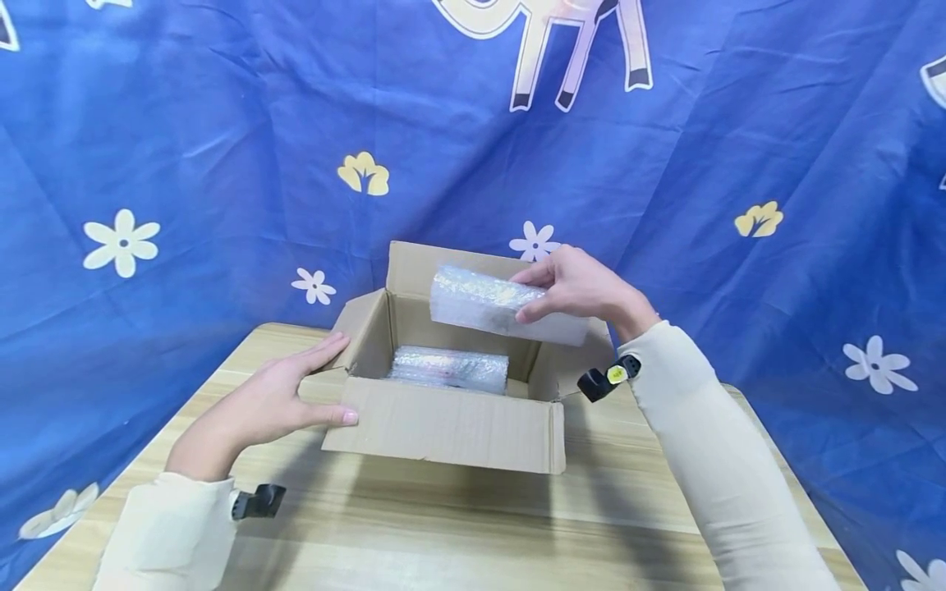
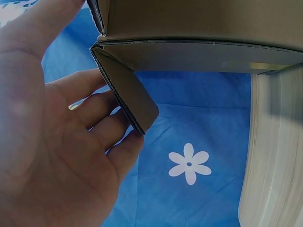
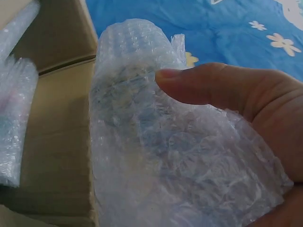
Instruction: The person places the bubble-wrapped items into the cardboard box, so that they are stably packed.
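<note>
A bubble-wrapped package (image 1: 473,302) is held above the right half of an open cardboard box (image 1: 443,423), its long side running left to right. My right hand (image 1: 584,283) grips its right part, and in the right wrist view the thumb lies across the bubble wrap (image 3: 142,127). The wrap hides most of what is inside. Another bubble-wrapped package (image 1: 451,368) lies in the box, towards its left side. With thumb and fingers spread, my left hand (image 1: 269,402) touches the box's left side. Its fingers lie along the left flap (image 2: 125,90); the thumb touches the front flap.
The box stands on a light wooden table (image 1: 414,542), near its back edge. Behind hangs a blue cloth (image 1: 244,148) printed with flowers and an animal. The box flaps stand outward on all sides. Each wrist wears a small black camera mount.
</note>
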{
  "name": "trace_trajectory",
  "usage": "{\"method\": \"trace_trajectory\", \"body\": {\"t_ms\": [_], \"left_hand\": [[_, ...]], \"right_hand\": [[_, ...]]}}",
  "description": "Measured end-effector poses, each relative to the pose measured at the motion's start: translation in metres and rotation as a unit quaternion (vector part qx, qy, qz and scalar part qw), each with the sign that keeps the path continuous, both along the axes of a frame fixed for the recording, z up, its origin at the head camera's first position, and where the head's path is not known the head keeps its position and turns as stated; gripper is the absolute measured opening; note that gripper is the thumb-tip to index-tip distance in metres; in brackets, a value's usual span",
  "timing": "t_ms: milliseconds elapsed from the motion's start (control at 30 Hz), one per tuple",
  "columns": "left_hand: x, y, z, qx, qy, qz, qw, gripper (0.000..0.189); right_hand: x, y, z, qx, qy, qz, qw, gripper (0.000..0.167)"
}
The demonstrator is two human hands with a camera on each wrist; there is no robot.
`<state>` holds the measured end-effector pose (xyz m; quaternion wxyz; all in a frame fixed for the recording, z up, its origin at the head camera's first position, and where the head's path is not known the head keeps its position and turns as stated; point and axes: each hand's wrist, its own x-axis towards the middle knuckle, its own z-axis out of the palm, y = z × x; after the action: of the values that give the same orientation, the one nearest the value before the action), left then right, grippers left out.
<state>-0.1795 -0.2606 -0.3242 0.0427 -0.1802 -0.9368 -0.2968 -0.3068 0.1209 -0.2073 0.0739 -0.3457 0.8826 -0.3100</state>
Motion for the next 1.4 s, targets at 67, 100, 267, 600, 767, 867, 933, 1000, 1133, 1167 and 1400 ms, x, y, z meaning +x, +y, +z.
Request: {"method": "trace_trajectory", "body": {"t_ms": [67,100,267,600,767,867,933,1000,1133,1167,1400], "left_hand": [[0.0,0.0,0.0,-0.002,0.0,0.001,1.0,0.109],[0.0,0.0,-0.001,-0.003,0.001,0.001,1.0,0.109],[0.0,-0.001,-0.002,-0.003,0.002,0.001,1.0,0.109],[0.001,-0.002,-0.003,-0.005,-0.001,0.002,1.0,0.109],[0.002,-0.002,-0.002,-0.003,-0.003,0.006,1.0,0.11],[0.002,-0.002,-0.002,0.0,-0.004,0.006,1.0,0.109],[0.003,-0.002,-0.002,0.002,-0.005,0.005,1.0,0.109],[0.003,-0.001,-0.003,0.002,-0.005,0.005,1.0,0.109],[0.004,-0.001,-0.004,0.002,-0.005,0.006,1.0,0.109],[0.004,-0.001,-0.004,0.002,-0.005,0.006,1.0,0.109],[0.002,-0.001,-0.003,-0.001,-0.004,0.006,1.0,0.11]], "right_hand": [[-0.005,-0.006,-0.004,0.003,-0.009,0.012,0.9999,0.041],[-0.007,-0.009,-0.006,0.004,-0.016,0.018,0.9997,0.04],[-0.017,-0.025,-0.014,0.013,-0.042,0.043,0.9981,0.038],[-0.028,-0.054,-0.024,0.056,-0.046,0.073,0.9947,0.036],[-0.032,-0.069,-0.034,0.088,-0.027,0.087,0.992,0.034],[-0.034,-0.077,-0.041,0.119,-0.008,0.101,0.9876,0.031],[-0.035,-0.082,-0.045,0.142,0.008,0.11,0.9837,0.03],[-0.037,-0.085,-0.05,0.157,0.019,0.116,0.9805,0.03],[-0.037,-0.091,-0.057,0.176,0.002,0.119,0.9773,0.032],[-0.037,-0.092,-0.059,0.179,-0.004,0.118,0.9767,0.033],[-0.04,-0.097,-0.066,0.194,-0.001,0.129,0.9726,0.034]]}}
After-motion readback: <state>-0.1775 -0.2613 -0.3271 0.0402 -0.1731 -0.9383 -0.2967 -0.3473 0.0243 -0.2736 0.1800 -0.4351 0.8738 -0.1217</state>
